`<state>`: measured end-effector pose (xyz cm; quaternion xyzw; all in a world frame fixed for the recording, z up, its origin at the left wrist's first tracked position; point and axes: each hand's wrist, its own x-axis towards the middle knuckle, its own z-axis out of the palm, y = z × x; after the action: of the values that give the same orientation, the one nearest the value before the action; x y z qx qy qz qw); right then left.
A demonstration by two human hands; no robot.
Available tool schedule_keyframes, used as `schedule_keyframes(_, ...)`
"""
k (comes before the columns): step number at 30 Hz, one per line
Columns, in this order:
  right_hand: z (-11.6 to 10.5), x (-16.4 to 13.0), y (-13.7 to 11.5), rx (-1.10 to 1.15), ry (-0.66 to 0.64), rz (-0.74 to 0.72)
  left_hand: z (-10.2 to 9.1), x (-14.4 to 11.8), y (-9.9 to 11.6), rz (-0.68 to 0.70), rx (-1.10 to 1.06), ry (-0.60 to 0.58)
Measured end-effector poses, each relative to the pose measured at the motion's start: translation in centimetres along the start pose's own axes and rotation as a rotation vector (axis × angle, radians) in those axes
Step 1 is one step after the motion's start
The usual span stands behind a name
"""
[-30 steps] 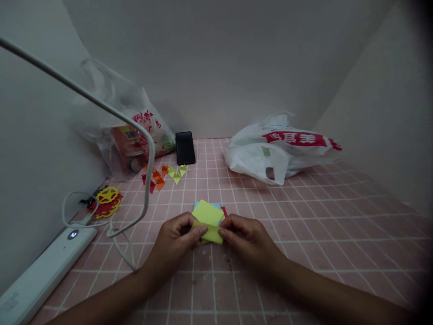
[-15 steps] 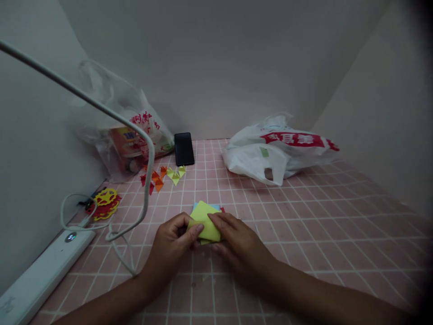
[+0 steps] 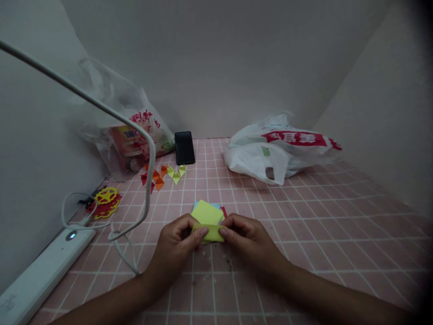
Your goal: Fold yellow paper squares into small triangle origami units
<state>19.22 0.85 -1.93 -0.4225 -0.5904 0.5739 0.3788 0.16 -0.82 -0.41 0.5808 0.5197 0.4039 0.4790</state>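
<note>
Between both hands is a small folded yellow paper [image 3: 213, 233], a narrow strip lying crosswise. My left hand [image 3: 181, 239] pinches its left end between thumb and fingers. At the right end, my right hand [image 3: 245, 239] pinches it the same way. Just behind the strip lies a flat yellow sheet [image 3: 207, 212], resting on a blue sheet [image 3: 218, 206]. A bit of red paper [image 3: 223, 211] shows beside my right fingers. The undersides of the fingers are hidden.
Folded paper pieces, orange [image 3: 157, 179] and pale yellow [image 3: 176, 174], lie near a black phone [image 3: 184, 148]. Plastic bags stand at the left [image 3: 145, 128] and right [image 3: 257, 158]. A white cable [image 3: 151, 167] arches over the left side above a white power strip [image 3: 47, 271].
My right hand has moved from lying over the yellow paper to pinching its right end. The paper in my hands now shows as a narrow strip.
</note>
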Motion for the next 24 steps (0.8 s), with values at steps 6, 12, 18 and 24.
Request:
schedule_keyframes(6,0.03,-0.21,-0.45,-0.034,0.030,-0.059,-0.02,0.17,0.39,-0.016,0.034,-0.013)
schedule_keyframes(12,0.01,-0.58,-0.42,-0.194,0.044,-0.110,0.07,-0.03,0.10,-0.067,0.043,-0.041)
schedule_keyframes(18,-0.11,-0.51,-0.38,-0.225,0.064,-0.090,-0.32,0.01,0.38,0.004,0.173,-0.055)
schedule_keyframes(24,-0.07,-0.68,-0.37,-0.331,-0.007,-0.167,-0.63,0.49,0.68,0.077,0.338,-0.118)
